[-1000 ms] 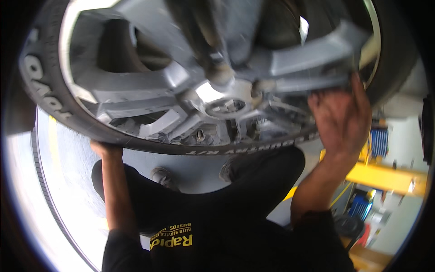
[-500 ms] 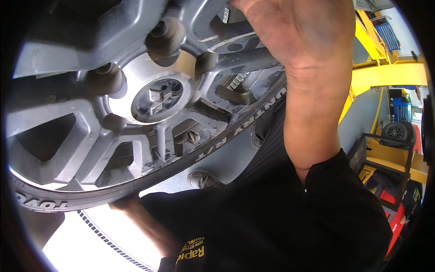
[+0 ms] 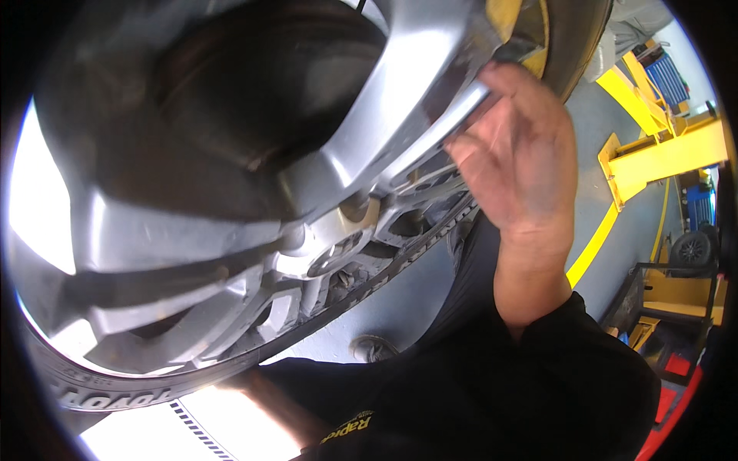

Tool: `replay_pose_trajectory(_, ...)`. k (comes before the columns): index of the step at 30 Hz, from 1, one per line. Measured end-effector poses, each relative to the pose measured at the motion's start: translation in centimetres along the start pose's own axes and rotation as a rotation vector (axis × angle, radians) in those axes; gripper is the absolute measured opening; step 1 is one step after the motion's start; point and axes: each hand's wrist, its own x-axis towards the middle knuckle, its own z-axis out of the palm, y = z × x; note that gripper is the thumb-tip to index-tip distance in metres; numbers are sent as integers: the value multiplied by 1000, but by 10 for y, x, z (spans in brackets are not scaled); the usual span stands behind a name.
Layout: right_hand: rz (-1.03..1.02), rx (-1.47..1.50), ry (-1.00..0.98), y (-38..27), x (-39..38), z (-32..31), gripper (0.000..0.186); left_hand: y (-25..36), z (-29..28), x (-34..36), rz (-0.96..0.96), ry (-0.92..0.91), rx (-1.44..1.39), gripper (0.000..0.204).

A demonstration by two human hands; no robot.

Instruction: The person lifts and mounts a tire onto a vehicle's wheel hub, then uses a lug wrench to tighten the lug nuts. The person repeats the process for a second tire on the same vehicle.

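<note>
A large grey alloy wheel (image 3: 419,73) with its black tyre (image 3: 123,392) fills the left and middle of the view, right up against me. Its hub centre (image 3: 307,257) and spokes are seen at a steep slant. My right hand (image 3: 519,157) is curled at the wheel's right side, its fingers hooked round the edge of a spoke. Under the lower rim of the tyre, my left hand (image 3: 244,378) reaches up from below. The tyre and strong glare hide the left fingers.
A yellow steel lift arm and post base (image 3: 665,157) stand on the grey floor to the right. Beyond are a blue tool chest (image 3: 701,206), another wheel (image 3: 692,249) and a black-framed cart (image 3: 661,307). My shoe (image 3: 373,348) shows below the tyre.
The wheel's face has tilted to a steeper slant, and its hub sits lower in view. My right hand is lower, with its curled fingers on the spoke now showing.
</note>
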Motion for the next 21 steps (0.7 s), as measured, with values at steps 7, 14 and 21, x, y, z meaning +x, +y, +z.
replay_pose_trajectory(7, -89, -35, 74, 0, -35, 23, 17, -2, -2, 22, -12, -30, -133, 59)
replay_pose_trajectory(14, 118, -32, 74, -19, -46, 27, 19, 23, 45, 12, -220, -86, -284, 62)
replay_pose_trajectory(21, 238, -193, 92, -22, -31, 45, 20, 32, 125, -35, -137, -301, 181, 57)
